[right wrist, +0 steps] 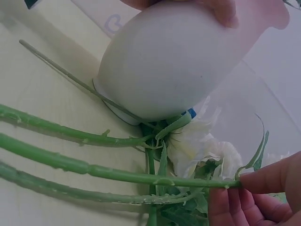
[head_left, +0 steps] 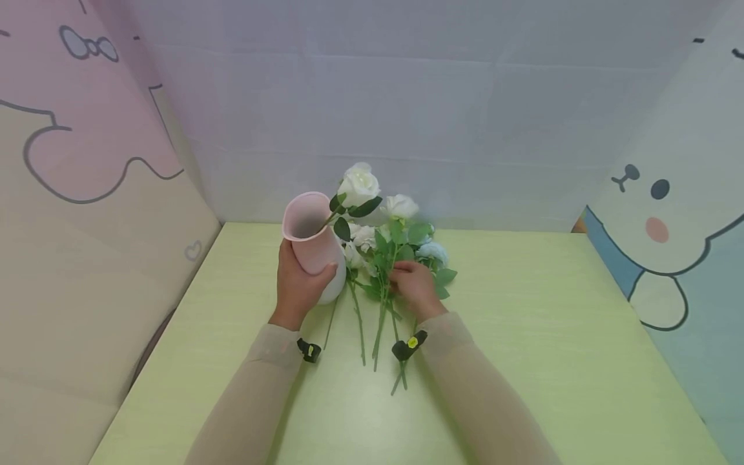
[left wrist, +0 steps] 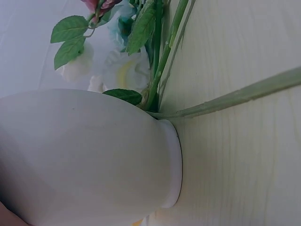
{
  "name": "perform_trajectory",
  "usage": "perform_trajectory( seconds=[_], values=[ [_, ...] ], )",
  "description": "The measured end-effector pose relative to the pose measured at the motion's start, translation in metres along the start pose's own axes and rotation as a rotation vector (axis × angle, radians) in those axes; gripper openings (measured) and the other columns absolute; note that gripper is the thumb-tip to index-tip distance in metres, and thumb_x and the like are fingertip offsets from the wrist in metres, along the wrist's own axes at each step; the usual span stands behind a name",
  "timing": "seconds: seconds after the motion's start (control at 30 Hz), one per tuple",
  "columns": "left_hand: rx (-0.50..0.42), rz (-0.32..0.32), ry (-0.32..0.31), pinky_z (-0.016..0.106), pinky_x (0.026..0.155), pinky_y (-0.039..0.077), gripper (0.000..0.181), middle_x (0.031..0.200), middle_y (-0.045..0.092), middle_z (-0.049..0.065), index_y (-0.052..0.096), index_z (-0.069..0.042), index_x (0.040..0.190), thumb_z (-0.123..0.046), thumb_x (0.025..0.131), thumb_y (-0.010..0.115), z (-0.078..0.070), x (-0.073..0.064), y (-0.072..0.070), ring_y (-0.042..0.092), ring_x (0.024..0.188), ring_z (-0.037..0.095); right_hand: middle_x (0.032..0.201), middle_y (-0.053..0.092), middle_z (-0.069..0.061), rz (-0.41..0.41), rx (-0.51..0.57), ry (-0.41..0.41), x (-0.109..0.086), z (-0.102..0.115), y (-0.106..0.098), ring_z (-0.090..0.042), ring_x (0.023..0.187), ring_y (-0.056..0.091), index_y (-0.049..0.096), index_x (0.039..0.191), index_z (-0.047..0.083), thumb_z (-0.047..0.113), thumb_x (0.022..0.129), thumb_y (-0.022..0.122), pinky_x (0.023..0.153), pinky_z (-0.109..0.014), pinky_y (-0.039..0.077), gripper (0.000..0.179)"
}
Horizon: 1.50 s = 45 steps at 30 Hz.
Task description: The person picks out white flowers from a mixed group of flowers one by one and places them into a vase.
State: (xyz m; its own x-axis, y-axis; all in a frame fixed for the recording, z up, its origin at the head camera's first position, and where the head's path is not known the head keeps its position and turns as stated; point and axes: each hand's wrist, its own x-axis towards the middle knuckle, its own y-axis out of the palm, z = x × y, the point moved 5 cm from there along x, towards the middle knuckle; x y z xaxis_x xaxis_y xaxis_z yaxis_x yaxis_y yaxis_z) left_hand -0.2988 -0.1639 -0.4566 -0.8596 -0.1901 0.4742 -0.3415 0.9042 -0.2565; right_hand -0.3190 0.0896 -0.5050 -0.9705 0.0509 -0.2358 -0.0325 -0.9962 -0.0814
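Note:
A pink-and-white vase (head_left: 314,242) stands on the green table (head_left: 523,361), tilted a little. My left hand (head_left: 298,284) grips its body from the near side. One white rose (head_left: 358,184) leans out of its mouth. To its right lies a bunch of white and pale blue roses (head_left: 401,242) with long green stems (head_left: 379,326). My right hand (head_left: 414,287) rests on the bunch and pinches one stem (right wrist: 141,175) between thumb and fingers (right wrist: 263,181). The vase (right wrist: 174,61) fills the right wrist view. In the left wrist view the vase's base (left wrist: 171,165) sits beside stems (left wrist: 235,96).
Padded panels wall in the table: a pink and beige one (head_left: 87,194) on the left, a pale one at the back, a cartoon-face one (head_left: 668,213) on the right. Bare tabletop lies to the right and near me.

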Motion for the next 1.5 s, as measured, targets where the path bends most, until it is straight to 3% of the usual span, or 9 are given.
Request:
perform_trajectory(
  seconds=[0.53, 1.03, 1.23, 1.5],
  values=[
    [-0.017, 0.013, -0.001, 0.056, 0.095, 0.047, 0.097, 0.143, 0.048, -0.002, 0.035, -0.029, 0.155, -0.014, 0.075, 0.088, -0.001, 0.001, 0.000, 0.053, 0.120, 0.023, 0.115, 0.068, -0.023, 0.037, -0.032, -0.138, -0.013, 0.026, 0.002, -0.040, 0.105, 0.068, 0.063, 0.125, -0.009, 0.007, 0.099, 0.066, 0.086, -0.035, 0.058, 0.030],
    [-0.005, 0.004, 0.006, 0.055, 0.094, 0.048, 0.099, 0.144, 0.048, -0.002, 0.034, -0.033, 0.155, -0.014, 0.074, 0.089, -0.002, 0.000, -0.001, 0.053, 0.120, 0.022, 0.107, 0.071, -0.021, 0.043, -0.102, -0.266, -0.028, 0.054, -0.001, -0.029, 0.090, 0.070, 0.068, 0.112, -0.003, 0.013, 0.100, 0.065, 0.091, -0.055, 0.054, 0.021],
    [0.001, 0.003, 0.015, 0.057, 0.095, 0.047, 0.098, 0.144, 0.048, 0.000, 0.034, -0.030, 0.155, -0.016, 0.075, 0.088, -0.001, 0.000, 0.000, 0.054, 0.120, 0.025, 0.106, 0.071, -0.023, 0.027, -0.098, -0.297, -0.032, 0.063, -0.001, -0.023, 0.085, 0.069, 0.069, 0.111, -0.002, 0.013, 0.100, 0.066, 0.086, -0.050, 0.056, 0.020],
    [-0.003, 0.003, 0.017, 0.057, 0.095, 0.047, 0.097, 0.144, 0.048, 0.000, 0.035, -0.028, 0.155, -0.015, 0.075, 0.088, -0.002, 0.000, -0.001, 0.053, 0.120, 0.024, 0.107, 0.069, -0.020, 0.044, -0.023, -0.315, -0.037, 0.076, -0.002, -0.028, 0.089, 0.069, 0.068, 0.113, -0.002, 0.013, 0.102, 0.064, 0.086, -0.048, 0.058, 0.020]
  ],
)
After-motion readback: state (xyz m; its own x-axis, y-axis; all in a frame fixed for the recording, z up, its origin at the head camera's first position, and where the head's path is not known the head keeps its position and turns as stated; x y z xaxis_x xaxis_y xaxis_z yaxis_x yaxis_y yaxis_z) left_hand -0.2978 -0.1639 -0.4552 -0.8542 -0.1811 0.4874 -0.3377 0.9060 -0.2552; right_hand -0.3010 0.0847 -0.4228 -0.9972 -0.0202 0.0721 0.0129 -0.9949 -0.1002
